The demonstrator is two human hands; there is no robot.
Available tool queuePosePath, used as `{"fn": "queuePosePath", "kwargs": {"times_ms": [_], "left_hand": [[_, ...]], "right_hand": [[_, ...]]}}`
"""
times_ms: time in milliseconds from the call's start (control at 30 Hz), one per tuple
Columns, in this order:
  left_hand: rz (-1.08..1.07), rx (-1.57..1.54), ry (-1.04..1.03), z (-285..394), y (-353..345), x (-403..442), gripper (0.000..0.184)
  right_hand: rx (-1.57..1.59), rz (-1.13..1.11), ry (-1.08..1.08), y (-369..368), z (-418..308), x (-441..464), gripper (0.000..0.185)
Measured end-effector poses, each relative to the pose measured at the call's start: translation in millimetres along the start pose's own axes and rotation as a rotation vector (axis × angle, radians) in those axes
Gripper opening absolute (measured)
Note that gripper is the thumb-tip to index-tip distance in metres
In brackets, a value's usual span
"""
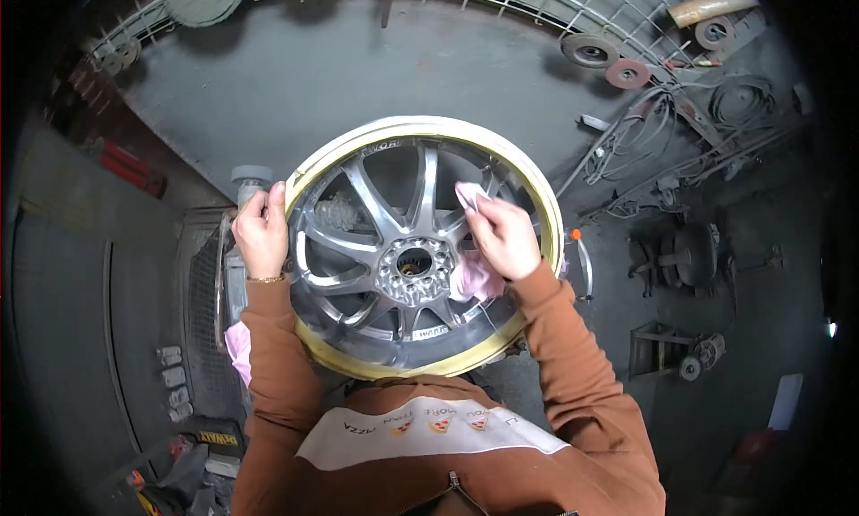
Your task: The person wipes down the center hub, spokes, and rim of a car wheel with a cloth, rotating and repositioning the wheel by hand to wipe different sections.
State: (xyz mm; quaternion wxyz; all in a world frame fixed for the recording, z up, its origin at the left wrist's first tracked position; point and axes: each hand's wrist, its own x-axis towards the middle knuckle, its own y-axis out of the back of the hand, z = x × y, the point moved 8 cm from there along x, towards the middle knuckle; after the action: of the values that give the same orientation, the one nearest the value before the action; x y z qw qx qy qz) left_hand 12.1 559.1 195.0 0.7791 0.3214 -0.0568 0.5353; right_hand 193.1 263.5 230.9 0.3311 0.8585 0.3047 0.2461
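A silver multi-spoke car wheel rim [367,198] is tilted face-up in front of my body, its outer lip covered in yellow masking tape [438,124]. My left hand [261,234] is closed around the taped lip on the left side. On the right, my right hand [503,237] pinches a thin pink sheet [471,194] above the spokes; whether it is cloth or abrasive paper I cannot tell. More crumpled pink material [477,277] shows below that hand, beside the hub; whether it joins the pinched piece is unclear.
Another pink piece [238,350] lies by my left forearm. Wire mesh [528,6] with grinding discs [591,51] lines the far wall. Coiled cables [658,127] hang at the right, above a dark stool [689,252]. A DeWalt case [219,438] stands at lower left.
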Motion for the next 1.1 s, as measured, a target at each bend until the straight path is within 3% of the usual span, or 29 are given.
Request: {"fn": "queuePosePath", "kwargs": {"times_ms": [33, 300, 400, 467, 533, 600, 733, 800, 933, 1000, 1100], "left_hand": [[-0.023, -0.013, -0.007, 2, -2, 1, 0.047], [-0.07, -0.051, -0.049, 2, -5, -1, 0.038], [-0.121, -0.055, 0.005, 2, -6, -1, 0.037], [-0.137, -0.009, 0.0, -3, -9, -2, 0.037], [-0.105, -0.031, -0.048, 3, -7, -2, 0.038], [-0.099, -0.034, -0.059, 8, -8, -2, 0.038], [-0.106, -0.018, -0.049, 4, -7, -3, 0.037], [-0.125, -0.018, -0.063, 5, -10, 0, 0.037], [-0.11, 0.015, -0.043, 3, -9, -3, 0.036], [-0.098, 0.024, -0.067, 4, -9, -3, 0.036], [-0.112, -0.001, -0.07, 2, -9, -3, 0.036]], "right_hand": [[-0.069, 0.039, 0.075, -1, -1, 13, 0.024], [-0.321, 0.007, 0.053, -35, 16, 69, 0.03], [-0.354, -0.03, 0.046, -34, 14, 63, 0.033], [-0.521, -0.197, 0.03, -41, 4, 45, 0.034], [-0.579, -0.193, 0.159, -48, -12, 23, 0.036], [-0.589, -0.159, 0.218, -54, -12, 22, 0.037], [-0.456, -0.063, 0.061, -44, 15, 72, 0.036], [-0.387, 0.045, 0.198, -40, 9, 61, 0.04], [-0.485, -0.136, 0.142, -49, -9, 27, 0.047], [-0.485, -0.027, 0.138, -50, -9, 43, 0.043], [-0.504, -0.052, 0.038, -49, 10, 76, 0.036]]}}
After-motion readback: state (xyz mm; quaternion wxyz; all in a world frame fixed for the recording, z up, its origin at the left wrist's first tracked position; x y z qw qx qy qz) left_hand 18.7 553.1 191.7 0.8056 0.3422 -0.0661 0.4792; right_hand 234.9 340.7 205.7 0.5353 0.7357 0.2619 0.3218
